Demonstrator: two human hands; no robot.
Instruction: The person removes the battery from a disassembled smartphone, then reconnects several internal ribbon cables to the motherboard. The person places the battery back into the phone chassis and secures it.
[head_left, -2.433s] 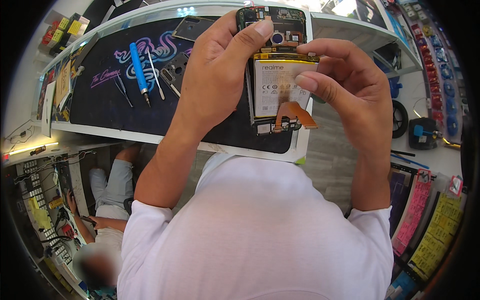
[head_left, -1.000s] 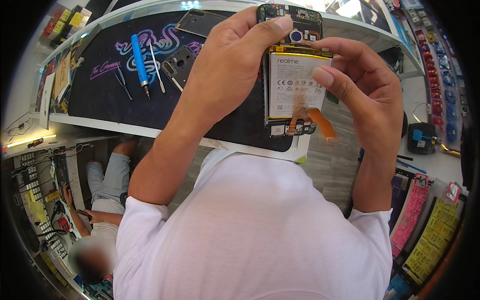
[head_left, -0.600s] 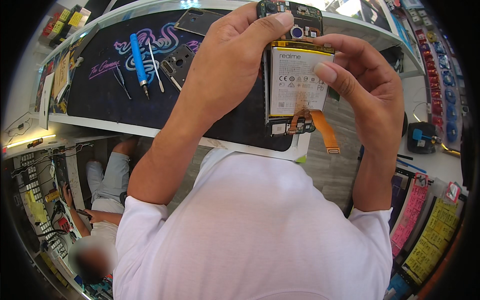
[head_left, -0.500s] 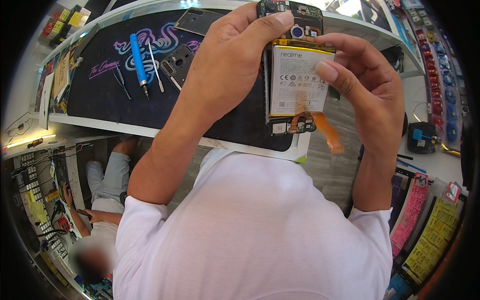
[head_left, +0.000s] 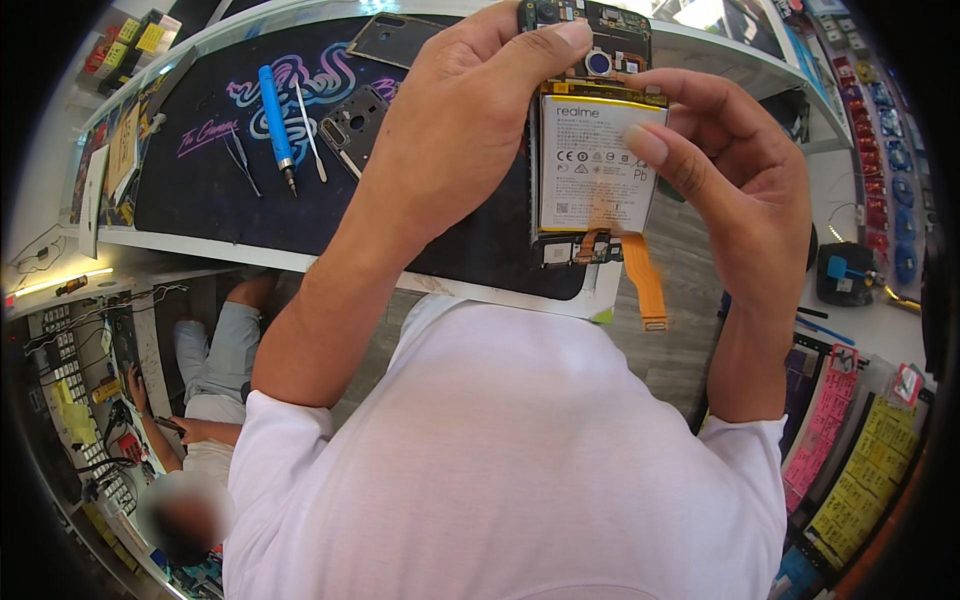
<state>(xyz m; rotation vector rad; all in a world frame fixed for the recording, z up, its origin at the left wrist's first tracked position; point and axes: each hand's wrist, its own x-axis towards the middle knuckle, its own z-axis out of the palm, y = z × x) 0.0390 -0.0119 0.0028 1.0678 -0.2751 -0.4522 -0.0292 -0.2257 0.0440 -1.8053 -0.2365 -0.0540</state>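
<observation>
An opened smartphone [head_left: 625,40] is held up over the desk's near edge, its circuit board showing at the top. My left hand [head_left: 470,100] grips its upper left side, thumb across the board. The white, yellow-edged battery [head_left: 590,190] looks slightly tilted in the phone's frame. My right hand [head_left: 735,170] pinches the battery's upper right side, thumb on its face and fingers behind the edge. An orange flex cable [head_left: 645,280] hangs down from the phone's lower end, with a connector at its tip. How firmly the battery sits is hidden.
On the black mat [head_left: 210,210] lie a blue screwdriver [head_left: 274,120], a thin metal pick [head_left: 310,135], tweezers [head_left: 243,165], a dark phone mid-frame [head_left: 358,130] and a back cover [head_left: 392,42]. Another person [head_left: 205,410] sits at lower left. Labelled parts [head_left: 865,480] line the right.
The flex cable has swung straighter and now hangs lower, its connector facing me. The battery and my right hand have shifted very slightly left. Both hands keep their hold.
</observation>
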